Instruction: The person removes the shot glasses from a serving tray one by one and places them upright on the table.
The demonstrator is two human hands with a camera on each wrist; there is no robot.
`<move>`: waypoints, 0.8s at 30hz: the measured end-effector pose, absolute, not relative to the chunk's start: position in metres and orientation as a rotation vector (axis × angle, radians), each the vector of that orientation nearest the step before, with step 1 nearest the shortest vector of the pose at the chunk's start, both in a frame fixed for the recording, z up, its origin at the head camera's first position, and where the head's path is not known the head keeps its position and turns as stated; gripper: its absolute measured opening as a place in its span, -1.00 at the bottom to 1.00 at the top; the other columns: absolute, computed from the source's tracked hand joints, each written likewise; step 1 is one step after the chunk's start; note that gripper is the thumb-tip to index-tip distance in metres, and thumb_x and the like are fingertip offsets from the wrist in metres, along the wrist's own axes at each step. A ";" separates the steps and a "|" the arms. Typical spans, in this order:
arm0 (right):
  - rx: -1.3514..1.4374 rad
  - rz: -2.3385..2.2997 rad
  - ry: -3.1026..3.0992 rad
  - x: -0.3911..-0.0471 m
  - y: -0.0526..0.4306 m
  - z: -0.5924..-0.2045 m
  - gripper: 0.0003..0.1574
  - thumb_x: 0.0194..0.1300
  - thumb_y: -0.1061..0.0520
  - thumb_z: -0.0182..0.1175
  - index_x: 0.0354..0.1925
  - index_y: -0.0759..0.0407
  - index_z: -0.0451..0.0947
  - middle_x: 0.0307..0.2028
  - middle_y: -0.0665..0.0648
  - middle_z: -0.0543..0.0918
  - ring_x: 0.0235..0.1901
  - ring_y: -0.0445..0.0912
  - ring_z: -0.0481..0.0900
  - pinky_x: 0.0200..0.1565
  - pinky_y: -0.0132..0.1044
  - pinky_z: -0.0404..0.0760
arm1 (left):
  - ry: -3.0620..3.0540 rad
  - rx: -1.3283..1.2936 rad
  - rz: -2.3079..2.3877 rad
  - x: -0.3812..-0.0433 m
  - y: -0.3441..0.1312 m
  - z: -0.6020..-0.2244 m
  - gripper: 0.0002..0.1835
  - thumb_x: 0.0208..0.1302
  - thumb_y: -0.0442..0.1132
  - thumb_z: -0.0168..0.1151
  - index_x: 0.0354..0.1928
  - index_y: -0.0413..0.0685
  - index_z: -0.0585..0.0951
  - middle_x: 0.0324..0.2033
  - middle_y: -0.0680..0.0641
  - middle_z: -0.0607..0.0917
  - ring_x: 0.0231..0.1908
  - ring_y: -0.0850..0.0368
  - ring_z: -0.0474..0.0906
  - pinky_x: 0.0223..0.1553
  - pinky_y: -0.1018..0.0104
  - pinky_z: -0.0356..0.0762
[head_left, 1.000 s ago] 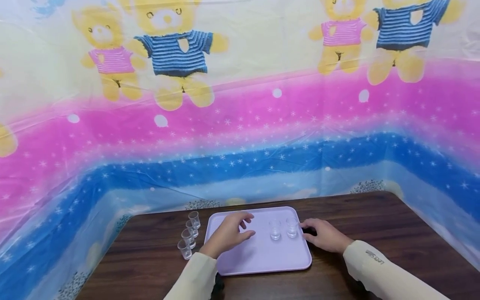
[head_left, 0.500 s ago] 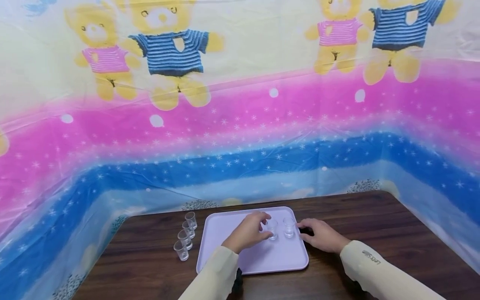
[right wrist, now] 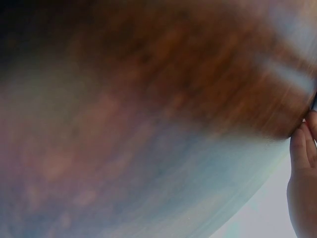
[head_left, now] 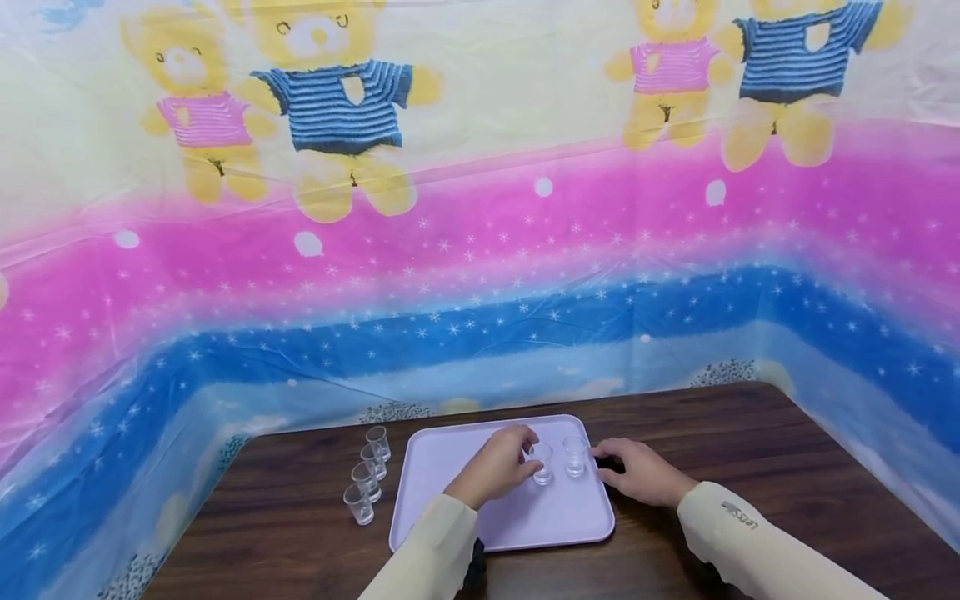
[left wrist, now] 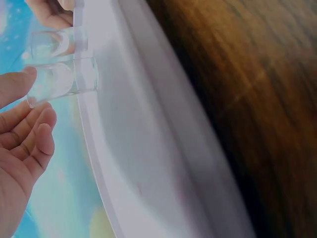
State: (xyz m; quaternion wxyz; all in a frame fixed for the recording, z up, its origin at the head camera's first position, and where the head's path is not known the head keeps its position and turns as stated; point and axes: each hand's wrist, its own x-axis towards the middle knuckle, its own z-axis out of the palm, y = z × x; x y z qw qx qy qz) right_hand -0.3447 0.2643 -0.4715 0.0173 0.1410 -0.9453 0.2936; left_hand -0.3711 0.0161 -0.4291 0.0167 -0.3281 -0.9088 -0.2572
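Note:
My left hand (head_left: 495,467) reaches over the lilac tray (head_left: 555,525) and pinches a small clear shot glass (head_left: 543,475) near its rim. In the left wrist view the thumb lies on one side of that shot glass (left wrist: 62,82) and the fingers on the other, the glass standing on the tray. A second shot glass (head_left: 574,458) stands just to its right, near the tray's right side. My right hand (head_left: 641,473) rests on the table with thumb and index fingertip at the tray's right edge. Its straight fingers (right wrist: 298,148) show at the right of the right wrist view.
Several more clear shot glasses (head_left: 358,504) stand in a slanted row on the dark wooden table (head_left: 247,517), left of the tray. A bear-printed cloth (head_left: 480,250) hangs behind the table and round its sides.
My left hand has moved right across the tray to the nearer shot glass and closed thumb and fingers about it. The right hand stays at the tray edge. The head view has shifted slightly.

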 end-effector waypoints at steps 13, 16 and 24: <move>0.438 0.918 -2.936 -0.343 0.262 -0.469 -0.60 0.27 0.17 0.24 0.08 0.16 0.54 0.06 0.15 0.54 0.13 0.10 0.42 0.12 0.08 0.36 | -2.843 -0.968 -0.866 -0.367 0.002 -0.422 -0.69 0.19 -0.25 0.33 -0.06 -0.23 0.56 -0.31 -0.03 0.59 -0.40 0.25 0.47 -0.43 0.44 0.48; 0.447 0.936 -2.937 -0.343 0.262 -0.468 -0.60 0.27 0.17 0.24 0.09 0.16 0.53 0.07 0.16 0.54 0.14 0.12 0.41 0.12 0.10 0.35 | -2.833 -0.960 -0.880 -0.365 -0.006 -0.419 -0.68 0.20 -0.24 0.33 -0.05 -0.23 0.55 -0.29 -0.05 0.60 -0.38 0.25 0.48 -0.41 0.43 0.49; 0.463 0.935 -2.935 -0.343 0.264 -0.469 -0.58 0.28 0.15 0.23 0.10 0.17 0.52 0.08 0.17 0.53 0.14 0.12 0.41 0.12 0.10 0.36 | -2.761 -0.960 -0.892 -0.357 -0.036 -0.412 -0.69 0.21 -0.23 0.32 -0.06 -0.21 0.53 -0.28 -0.07 0.58 -0.33 0.16 0.51 -0.37 0.37 0.51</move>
